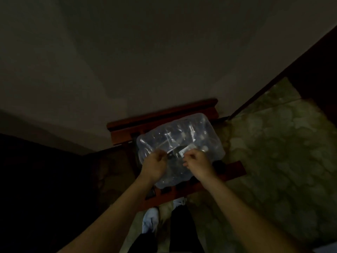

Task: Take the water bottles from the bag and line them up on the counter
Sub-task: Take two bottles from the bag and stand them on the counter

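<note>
Your two bare forearms reach in from the bottom edge, above dark trouser legs and a pale shoe (150,220) on the patterned floor (273,152). Your left hand (155,166) has its fingers curled and pinching the clear plastic bag (179,141) near its top middle, and your right hand (197,163) pinches the same plastic just beside it, thumb and fingertips pressed together around a small white label area. The bag lies on a reddish-brown wooden rack (164,115) against the pale wall (145,52). Inside the bag you can make out glints of water bottles (191,132), still packed together; the light is too dim to count them.
</note>
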Demonstrator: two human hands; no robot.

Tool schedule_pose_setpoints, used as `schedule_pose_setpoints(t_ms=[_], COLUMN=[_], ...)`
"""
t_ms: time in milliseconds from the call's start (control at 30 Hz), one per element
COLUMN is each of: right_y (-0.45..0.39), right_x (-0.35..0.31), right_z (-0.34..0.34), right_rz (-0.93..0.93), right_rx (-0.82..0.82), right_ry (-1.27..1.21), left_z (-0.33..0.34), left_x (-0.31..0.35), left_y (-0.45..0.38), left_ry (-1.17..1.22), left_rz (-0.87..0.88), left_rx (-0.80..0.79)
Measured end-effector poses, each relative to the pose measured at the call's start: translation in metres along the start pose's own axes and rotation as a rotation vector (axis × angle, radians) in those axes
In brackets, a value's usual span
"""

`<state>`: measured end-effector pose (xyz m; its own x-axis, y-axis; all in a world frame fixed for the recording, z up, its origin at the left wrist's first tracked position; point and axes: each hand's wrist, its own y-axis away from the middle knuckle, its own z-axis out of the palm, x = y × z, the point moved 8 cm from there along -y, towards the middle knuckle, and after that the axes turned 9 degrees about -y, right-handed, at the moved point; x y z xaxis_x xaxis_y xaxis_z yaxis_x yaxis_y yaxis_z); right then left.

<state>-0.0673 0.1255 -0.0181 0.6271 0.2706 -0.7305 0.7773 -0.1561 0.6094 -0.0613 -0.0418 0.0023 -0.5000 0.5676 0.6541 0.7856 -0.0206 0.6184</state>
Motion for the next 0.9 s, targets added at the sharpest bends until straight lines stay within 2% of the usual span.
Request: schedule_pose_setpoints(t_ms=[233, 467, 533, 667, 800, 900], right_y=[-0.065, -0.101, -0.111, -0.136, -0.148, -0.143], right_x=[0.034, 0.074, 0.084, 0.098, 0.102, 0.118], right_z=[0.017, 0.039, 0.044, 0.046, 0.049, 0.057], right_rz=[0.077, 0.218, 0.276, 0.390, 0.382, 0.485], right_rx=[-0.210, -0.315, -0.287, -0.102, 0.000, -0.047], right_ry=[0.130, 0.196, 0.139, -0.016, 0.115, 0.142], left_z=[0.034, 0.073, 0.079, 0.088, 0.099, 0.102], left_x=[-0.002, -0.029, -0.041, -0.058, -0.072, -0.080], left_y=[-0.047, -0.084, -0.096, -0.123, -0.147, -0.158], left_ry=[-0.095, -0.247, -0.282, -0.363, -0.354, -0.290], left_rz=[-0.102, -0.176, -0.206, -0.260, -0.318, -0.387], left_rx=[0.012, -0.039, -0.063, -0.109, -0.097, -0.073])
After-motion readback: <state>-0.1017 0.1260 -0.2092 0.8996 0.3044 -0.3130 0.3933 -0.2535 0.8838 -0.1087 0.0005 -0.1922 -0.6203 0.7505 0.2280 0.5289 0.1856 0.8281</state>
